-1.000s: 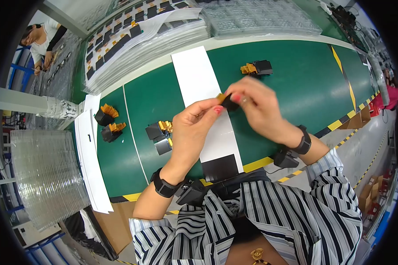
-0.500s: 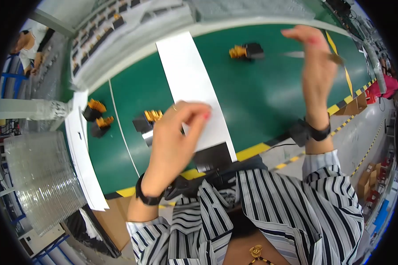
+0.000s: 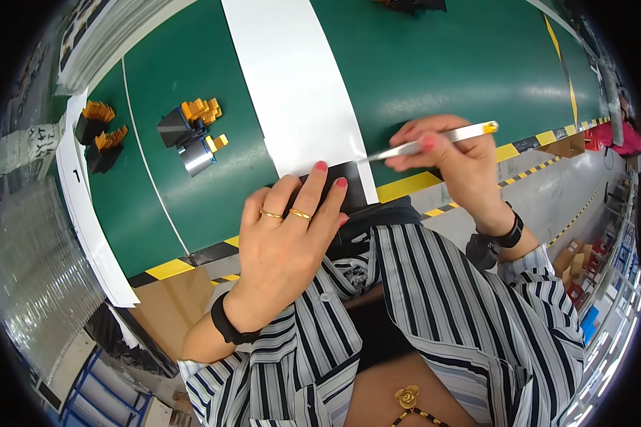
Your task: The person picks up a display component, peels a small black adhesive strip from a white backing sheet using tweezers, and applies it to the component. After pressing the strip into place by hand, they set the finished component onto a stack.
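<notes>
My left hand (image 3: 285,231) lies with its fingers spread over a flat black piece (image 3: 353,186) at the near end of the white sheet (image 3: 303,92). Its fingertips rest on the piece and hide part of it. My right hand (image 3: 456,160) is closed around slim metal tweezers (image 3: 441,137) with a yellow patch at the rear end. The pointed tip is at the black piece's far right corner; whether it touches cannot be told. Left of the sheet, a black part with orange flex strips (image 3: 186,122) lies beside a silver ribbon-like part (image 3: 197,158).
Two more black-and-orange parts (image 3: 103,135) sit at the left of the green worktop (image 3: 434,71). Another dark part (image 3: 413,6) is cut off at the top edge. Yellow-and-black tape (image 3: 409,188) marks the near edge. White strips (image 3: 96,213) line the left side.
My right hand has come down and inward from the far right, bringing the tweezers to the black piece. My left hand has lowered and flattened onto that piece. The view has tilted downward.
</notes>
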`<state>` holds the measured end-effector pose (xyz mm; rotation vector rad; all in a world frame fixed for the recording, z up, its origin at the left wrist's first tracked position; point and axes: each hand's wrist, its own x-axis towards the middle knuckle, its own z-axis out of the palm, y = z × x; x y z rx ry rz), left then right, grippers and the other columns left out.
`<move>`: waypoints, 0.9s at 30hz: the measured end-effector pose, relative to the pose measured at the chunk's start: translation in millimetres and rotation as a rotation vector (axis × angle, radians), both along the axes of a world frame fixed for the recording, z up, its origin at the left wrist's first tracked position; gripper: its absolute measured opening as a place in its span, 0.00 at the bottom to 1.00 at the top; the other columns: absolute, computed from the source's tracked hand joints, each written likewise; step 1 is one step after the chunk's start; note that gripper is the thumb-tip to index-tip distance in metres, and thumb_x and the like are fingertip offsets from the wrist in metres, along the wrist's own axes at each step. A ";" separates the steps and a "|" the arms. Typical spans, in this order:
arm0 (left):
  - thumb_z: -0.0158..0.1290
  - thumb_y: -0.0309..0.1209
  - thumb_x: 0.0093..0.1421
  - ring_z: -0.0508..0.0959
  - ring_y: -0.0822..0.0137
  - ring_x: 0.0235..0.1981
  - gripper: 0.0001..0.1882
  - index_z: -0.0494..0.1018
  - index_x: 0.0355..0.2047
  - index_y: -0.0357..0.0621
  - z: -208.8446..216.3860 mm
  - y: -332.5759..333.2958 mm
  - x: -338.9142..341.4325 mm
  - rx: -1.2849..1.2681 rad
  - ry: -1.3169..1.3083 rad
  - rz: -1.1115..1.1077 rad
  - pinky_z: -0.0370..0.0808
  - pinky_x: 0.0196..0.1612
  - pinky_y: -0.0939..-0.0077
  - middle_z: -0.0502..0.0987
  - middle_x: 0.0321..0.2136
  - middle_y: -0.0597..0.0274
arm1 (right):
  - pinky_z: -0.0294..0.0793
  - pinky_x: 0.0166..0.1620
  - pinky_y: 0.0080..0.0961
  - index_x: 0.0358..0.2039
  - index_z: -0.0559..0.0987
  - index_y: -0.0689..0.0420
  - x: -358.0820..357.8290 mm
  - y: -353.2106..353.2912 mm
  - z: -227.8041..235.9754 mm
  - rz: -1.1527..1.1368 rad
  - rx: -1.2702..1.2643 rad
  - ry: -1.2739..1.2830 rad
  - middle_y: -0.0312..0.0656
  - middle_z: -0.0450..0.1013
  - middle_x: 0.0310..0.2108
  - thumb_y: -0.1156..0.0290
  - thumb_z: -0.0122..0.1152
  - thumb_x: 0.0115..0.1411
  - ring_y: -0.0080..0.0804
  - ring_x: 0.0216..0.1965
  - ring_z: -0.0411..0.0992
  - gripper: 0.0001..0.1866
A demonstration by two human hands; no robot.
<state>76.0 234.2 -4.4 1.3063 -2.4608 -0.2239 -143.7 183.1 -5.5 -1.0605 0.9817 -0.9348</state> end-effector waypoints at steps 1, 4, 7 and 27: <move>0.56 0.32 0.44 0.66 0.62 0.40 0.18 0.72 0.38 0.43 -0.1 0.2 0.0 0.005 -0.004 0.004 0.64 0.39 0.70 0.67 0.44 0.60 | 0.76 0.37 0.28 0.32 0.69 0.69 -1.6 -0.6 -0.3 0.007 0.004 0.000 0.55 0.69 0.33 0.76 0.46 0.58 0.40 0.31 0.74 0.08; 0.56 0.32 0.44 0.65 0.63 0.40 0.18 0.72 0.38 0.43 -0.1 -1.3 -0.6 0.008 -0.003 0.007 0.64 0.39 0.70 0.67 0.44 0.60 | 0.76 0.37 0.28 0.32 0.69 0.70 -11.5 -1.7 0.6 -0.086 -0.036 -0.065 0.55 0.70 0.33 0.77 0.46 0.58 0.41 0.32 0.74 0.08; 0.56 0.32 0.44 0.65 0.63 0.40 0.18 0.72 0.38 0.43 0.0 -1.7 -0.8 0.012 -0.002 0.006 0.64 0.39 0.70 0.67 0.44 0.60 | 0.76 0.37 0.27 0.33 0.69 0.70 -2.8 -0.3 -0.9 -0.038 -0.035 0.071 0.55 0.70 0.33 0.77 0.45 0.58 0.41 0.31 0.74 0.08; 0.56 0.24 0.43 0.68 0.61 0.36 0.19 0.71 0.39 0.42 7.1 -1.2 30.6 -0.069 -0.199 0.497 0.66 0.36 0.72 0.69 0.39 0.57 | 0.75 0.22 0.24 0.32 0.71 0.65 -10.4 0.9 -7.2 0.032 0.021 -0.247 0.51 0.70 0.27 0.72 0.46 0.58 0.38 0.20 0.73 0.09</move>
